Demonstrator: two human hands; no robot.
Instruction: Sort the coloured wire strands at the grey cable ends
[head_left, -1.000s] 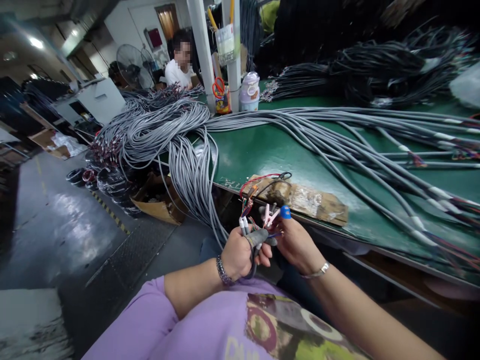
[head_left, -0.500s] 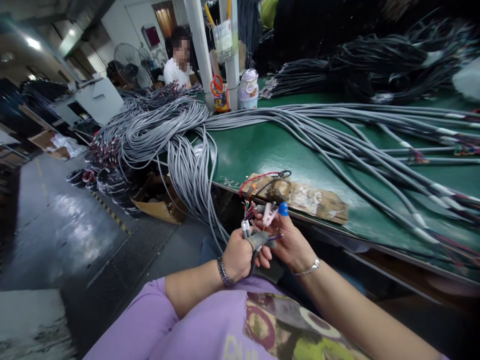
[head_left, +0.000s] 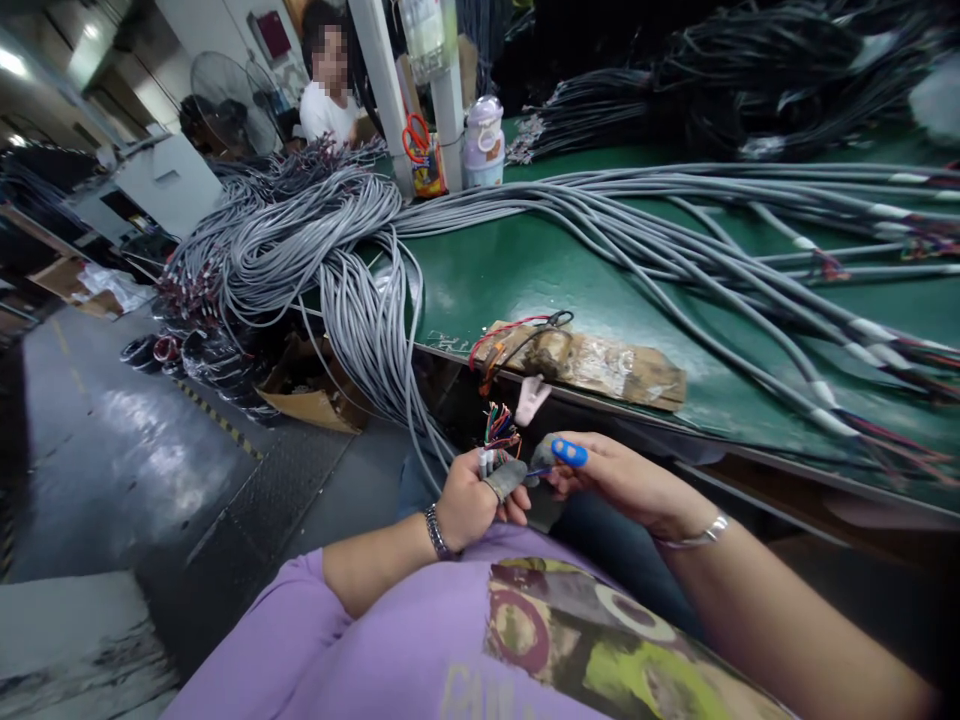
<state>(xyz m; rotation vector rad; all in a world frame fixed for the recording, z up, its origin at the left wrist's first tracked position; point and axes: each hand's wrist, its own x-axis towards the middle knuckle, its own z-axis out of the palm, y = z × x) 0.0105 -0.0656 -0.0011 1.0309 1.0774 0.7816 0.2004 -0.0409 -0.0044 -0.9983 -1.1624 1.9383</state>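
The left hand (head_left: 472, 502) is closed round grey cables (head_left: 486, 461), whose white-banded ends poke just above its fist, pointing to twelve o'clock, long axis roughly twelve to six. Coloured wires (head_left: 501, 428) fan from them toward one. The right hand (head_left: 592, 475), at three o'clock from the left, pinches a blue wire (head_left: 538, 471) with its blue-capped thumb. A pink clip (head_left: 532, 400) sits at one, near a wooden board (head_left: 645, 378). Pale lettering on the purple shirt (head_left: 390, 640), at six, isn't fully readable.

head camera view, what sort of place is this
Probably a cable workshop: long grey round cables lie across a green flat-topped workbench, with bundled thin black cables behind them.
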